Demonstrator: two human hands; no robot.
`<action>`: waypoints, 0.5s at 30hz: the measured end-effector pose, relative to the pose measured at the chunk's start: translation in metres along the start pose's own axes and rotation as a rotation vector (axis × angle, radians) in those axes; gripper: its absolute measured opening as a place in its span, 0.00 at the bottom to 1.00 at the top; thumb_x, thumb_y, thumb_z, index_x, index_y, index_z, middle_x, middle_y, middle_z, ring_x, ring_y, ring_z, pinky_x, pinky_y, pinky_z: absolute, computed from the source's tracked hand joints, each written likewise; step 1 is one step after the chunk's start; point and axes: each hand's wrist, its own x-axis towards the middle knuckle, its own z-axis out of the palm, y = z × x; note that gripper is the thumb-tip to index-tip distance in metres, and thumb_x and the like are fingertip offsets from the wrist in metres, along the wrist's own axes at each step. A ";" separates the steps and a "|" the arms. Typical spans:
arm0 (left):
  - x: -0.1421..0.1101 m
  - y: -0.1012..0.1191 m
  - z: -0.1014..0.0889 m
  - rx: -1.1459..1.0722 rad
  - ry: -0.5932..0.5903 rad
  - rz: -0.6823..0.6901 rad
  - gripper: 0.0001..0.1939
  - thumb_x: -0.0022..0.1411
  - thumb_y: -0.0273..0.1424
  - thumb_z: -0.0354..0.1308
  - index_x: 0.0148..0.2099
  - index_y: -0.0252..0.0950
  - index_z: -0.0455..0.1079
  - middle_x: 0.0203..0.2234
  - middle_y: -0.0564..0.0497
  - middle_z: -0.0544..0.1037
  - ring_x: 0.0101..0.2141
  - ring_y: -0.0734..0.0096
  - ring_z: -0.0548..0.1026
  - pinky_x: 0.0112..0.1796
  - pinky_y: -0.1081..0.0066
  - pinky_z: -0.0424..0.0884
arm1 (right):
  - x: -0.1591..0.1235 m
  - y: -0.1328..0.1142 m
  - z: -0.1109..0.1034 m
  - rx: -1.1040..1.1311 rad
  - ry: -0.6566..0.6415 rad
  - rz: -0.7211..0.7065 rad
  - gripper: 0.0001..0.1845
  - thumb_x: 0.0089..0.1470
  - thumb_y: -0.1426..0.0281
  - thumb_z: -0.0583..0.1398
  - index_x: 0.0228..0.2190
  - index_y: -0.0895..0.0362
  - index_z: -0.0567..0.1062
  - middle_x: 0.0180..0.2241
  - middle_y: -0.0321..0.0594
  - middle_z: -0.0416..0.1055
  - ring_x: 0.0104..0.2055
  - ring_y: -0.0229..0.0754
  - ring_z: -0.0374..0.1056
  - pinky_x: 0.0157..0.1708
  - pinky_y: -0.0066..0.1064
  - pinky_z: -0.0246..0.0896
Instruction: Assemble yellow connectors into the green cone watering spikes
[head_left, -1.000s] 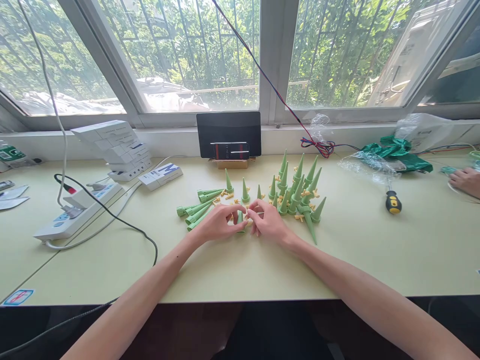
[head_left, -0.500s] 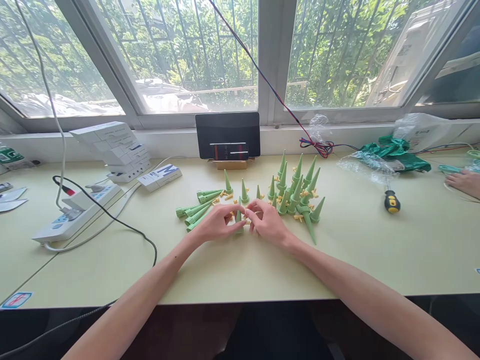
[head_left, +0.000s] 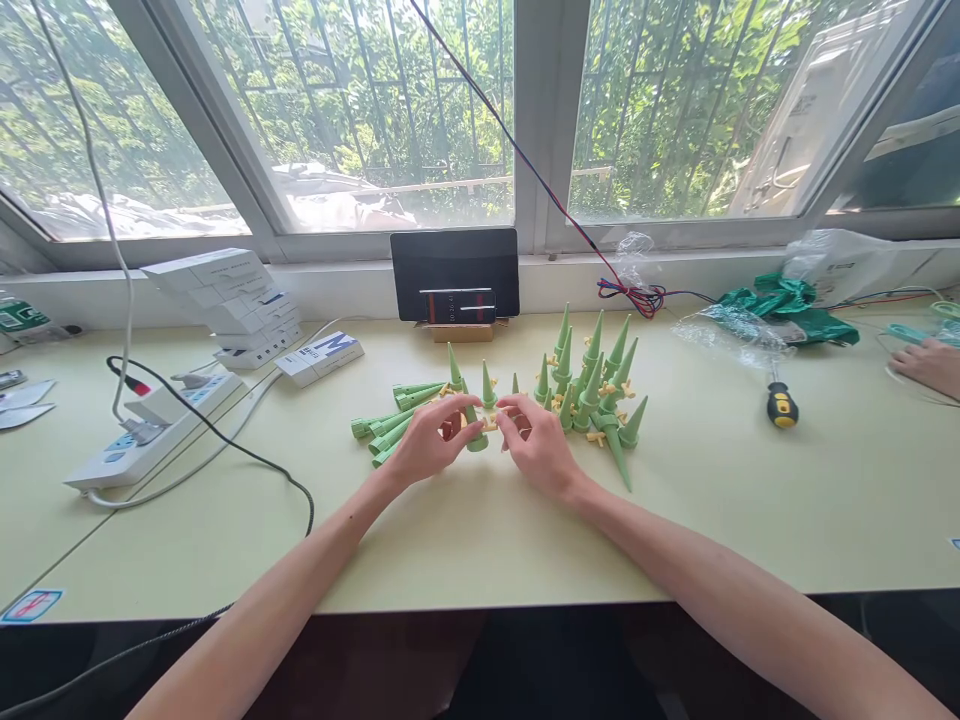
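Between thumb and fingers, my left hand [head_left: 433, 438] grips a green plastic watering spike [head_left: 472, 418], tilted with its point up and to the left. A small yellow valve [head_left: 490, 423] sticks out from the spike's right side. My right hand [head_left: 538, 440] has its thumb and fingertips curled in a pinch at the valve's end; its other fingers are partly hidden. Long green tubes [head_left: 390, 430] lie beside my left hand. To the right, several green spikes with yellow valves [head_left: 592, 380] stand in a cluster. Behind my hands another spike [head_left: 488, 386] stands upright.
A tablet [head_left: 454, 262] with a phone [head_left: 459, 306] before it leans at the back. Left are white boxes [head_left: 244, 300] and a power strip [head_left: 154, 430] with cables. Right are a screwdriver [head_left: 782, 403], plastic bags [head_left: 784, 305] and another person's hand [head_left: 930, 366].
The spike in my left hand has gone from nearly upright to leaning left. My right hand has shifted slightly right, widening the gap between my fingertips, and the yellow valve shows more.
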 end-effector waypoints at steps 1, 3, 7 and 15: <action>0.000 0.000 0.000 -0.029 0.018 -0.012 0.15 0.65 0.37 0.58 0.51 0.38 0.69 0.24 0.56 0.68 0.20 0.80 0.63 0.23 0.77 0.66 | 0.000 0.000 0.000 -0.005 0.005 -0.001 0.11 0.61 0.63 0.55 0.41 0.55 0.72 0.33 0.40 0.74 0.25 0.37 0.69 0.27 0.28 0.66; 0.001 0.002 0.000 -0.096 0.051 -0.040 0.24 0.64 0.37 0.59 0.60 0.42 0.61 0.28 0.55 0.70 0.21 0.80 0.66 0.22 0.78 0.68 | 0.000 0.000 0.000 -0.015 0.012 -0.010 0.12 0.61 0.63 0.55 0.39 0.56 0.73 0.33 0.40 0.74 0.25 0.37 0.68 0.27 0.29 0.65; 0.003 0.005 -0.002 -0.199 0.111 -0.104 0.39 0.62 0.37 0.62 0.68 0.47 0.46 0.31 0.56 0.69 0.22 0.80 0.70 0.24 0.76 0.72 | 0.000 -0.001 0.000 -0.039 0.018 -0.030 0.12 0.62 0.61 0.54 0.33 0.56 0.72 0.27 0.37 0.70 0.25 0.37 0.64 0.26 0.28 0.61; 0.003 -0.001 -0.001 -0.291 0.087 -0.209 0.20 0.60 0.43 0.62 0.50 0.36 0.71 0.33 0.49 0.75 0.29 0.70 0.76 0.29 0.69 0.78 | -0.001 -0.003 -0.002 -0.033 0.025 -0.055 0.12 0.61 0.60 0.55 0.32 0.55 0.70 0.23 0.34 0.65 0.24 0.36 0.60 0.25 0.27 0.56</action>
